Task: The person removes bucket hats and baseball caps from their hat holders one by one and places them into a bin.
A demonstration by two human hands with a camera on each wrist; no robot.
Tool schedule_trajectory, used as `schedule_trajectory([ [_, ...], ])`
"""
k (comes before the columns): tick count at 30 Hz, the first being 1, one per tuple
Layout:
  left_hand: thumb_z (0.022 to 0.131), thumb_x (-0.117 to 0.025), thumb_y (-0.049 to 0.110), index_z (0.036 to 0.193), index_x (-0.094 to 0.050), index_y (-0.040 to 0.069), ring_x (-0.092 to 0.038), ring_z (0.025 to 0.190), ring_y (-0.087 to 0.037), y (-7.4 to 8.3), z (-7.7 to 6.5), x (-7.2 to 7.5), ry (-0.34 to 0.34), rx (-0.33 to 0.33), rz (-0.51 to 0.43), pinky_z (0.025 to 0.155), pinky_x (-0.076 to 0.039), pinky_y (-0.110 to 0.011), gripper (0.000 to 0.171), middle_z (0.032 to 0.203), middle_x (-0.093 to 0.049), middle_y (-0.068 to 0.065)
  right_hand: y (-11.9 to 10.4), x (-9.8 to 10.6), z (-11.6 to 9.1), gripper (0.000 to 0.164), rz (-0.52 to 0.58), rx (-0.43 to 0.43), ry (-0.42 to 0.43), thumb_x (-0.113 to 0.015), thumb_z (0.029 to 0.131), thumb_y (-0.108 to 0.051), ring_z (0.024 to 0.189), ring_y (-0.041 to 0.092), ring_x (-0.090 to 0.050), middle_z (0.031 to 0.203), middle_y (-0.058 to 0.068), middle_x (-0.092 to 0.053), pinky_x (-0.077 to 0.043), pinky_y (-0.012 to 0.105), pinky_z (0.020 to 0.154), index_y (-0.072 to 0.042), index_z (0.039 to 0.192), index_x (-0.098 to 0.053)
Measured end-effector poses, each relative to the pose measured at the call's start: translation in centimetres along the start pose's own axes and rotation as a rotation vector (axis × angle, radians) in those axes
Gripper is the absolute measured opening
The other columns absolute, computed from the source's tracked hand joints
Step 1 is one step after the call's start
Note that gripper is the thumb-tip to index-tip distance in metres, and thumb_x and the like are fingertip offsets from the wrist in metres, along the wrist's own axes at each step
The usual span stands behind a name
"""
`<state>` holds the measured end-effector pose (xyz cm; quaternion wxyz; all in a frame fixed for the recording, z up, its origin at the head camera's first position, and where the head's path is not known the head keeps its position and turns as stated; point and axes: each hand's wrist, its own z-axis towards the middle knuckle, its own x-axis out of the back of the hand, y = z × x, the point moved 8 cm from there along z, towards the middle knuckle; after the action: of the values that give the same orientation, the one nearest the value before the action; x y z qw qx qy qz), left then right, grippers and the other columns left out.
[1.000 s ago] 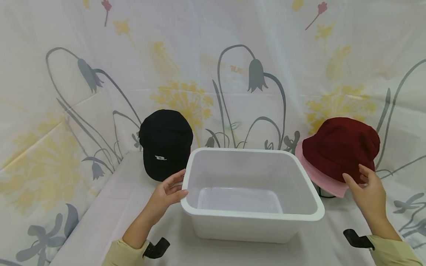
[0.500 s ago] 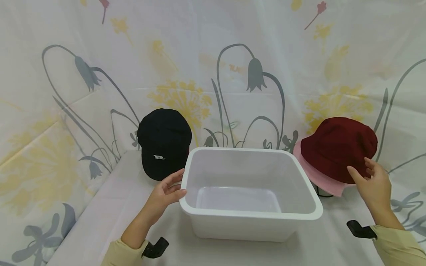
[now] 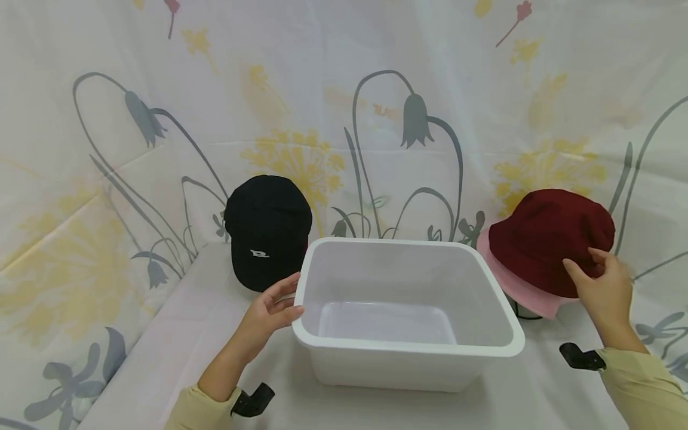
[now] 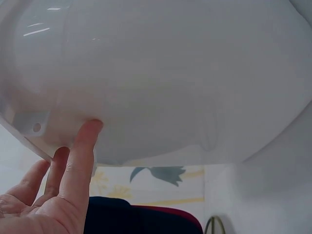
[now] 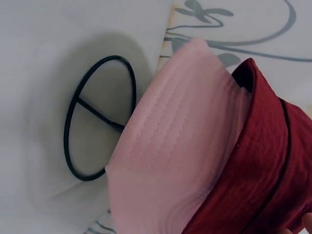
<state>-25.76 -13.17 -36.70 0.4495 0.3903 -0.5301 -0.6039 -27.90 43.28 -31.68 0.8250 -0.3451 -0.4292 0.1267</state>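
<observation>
My left hand (image 3: 267, 316) touches the left rim of a white plastic bin (image 3: 398, 367), its fingers lightly bent. In the left wrist view, fingertips (image 4: 92, 127) rest against the bin's outer wall below the rim. To the right, my right hand (image 3: 607, 295) lies at the side of a dark red bucket hat (image 3: 543, 239), thumb and forefinger spread against the cloth. Whether they press it cannot be told. A pink hat (image 5: 165, 131) sits under the red one, its brim sticking out. Only fingertips (image 5: 308, 222) of that hand show in the right wrist view.
A black cap (image 3: 269, 227) with a small white logo stands behind my left hand. Under the hats, a black wire stand (image 5: 68, 122) with a round base rests on the white cloth (image 3: 204, 334). A flower-printed sheet (image 3: 322, 107) hangs behind.
My right hand has moved up and slightly right along the red hat's side. The left hand stays at the bin's rim; bin and hats keep their places.
</observation>
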Motion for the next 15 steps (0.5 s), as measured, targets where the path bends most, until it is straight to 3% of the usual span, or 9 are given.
schedule_trajectory([
  [4,0.085,-0.064,0.011,0.140,-0.037,0.005,-0.045,0.117,-0.044,0.1,0.0,0.0,0.002,0.000,0.001,0.084,-0.050,-0.036,0.061,0.134,-0.041,-0.025,0.0,0.6,0.7,0.054,0.012,-0.025,0.073,-0.060,0.088,-0.025,0.092,0.019,-0.043,0.116,0.023,-0.045,-0.032,0.026,0.068,0.005,0.131,-0.046],
  [8,0.085,-0.064,0.011,0.140,-0.037,0.005,-0.045,0.117,-0.043,0.0,0.0,0.1,0.006,0.001,0.000,0.084,-0.050,-0.036,0.061,0.133,-0.042,-0.024,0.3,1.2,1.2,0.049,0.068,-0.074,0.125,-0.062,0.086,-0.024,0.078,-0.005,-0.032,0.102,0.006,-0.045,-0.030,0.018,0.066,0.004,0.125,-0.050],
  [12,0.085,-0.064,0.011,0.140,-0.038,0.005,-0.046,0.117,-0.042,-0.1,0.0,0.1,0.008,0.004,0.003,0.084,-0.050,-0.036,0.061,0.133,-0.042,-0.024,0.5,1.7,1.8,0.021,0.123,-0.108,0.167,-0.063,0.085,-0.023,0.073,-0.009,-0.031,0.093,-0.007,-0.039,-0.029,0.015,0.067,-0.015,0.103,-0.056],
  [15,0.085,-0.064,0.011,0.140,-0.038,0.005,-0.047,0.117,-0.041,-0.1,0.0,0.1,0.007,0.005,0.000,0.084,-0.050,-0.035,0.061,0.134,-0.042,-0.024,0.5,2.1,2.3,0.017,0.119,-0.122,0.179,-0.062,0.085,-0.023,0.070,-0.009,-0.031,0.091,-0.008,-0.036,-0.029,0.015,0.067,-0.021,0.099,-0.052],
])
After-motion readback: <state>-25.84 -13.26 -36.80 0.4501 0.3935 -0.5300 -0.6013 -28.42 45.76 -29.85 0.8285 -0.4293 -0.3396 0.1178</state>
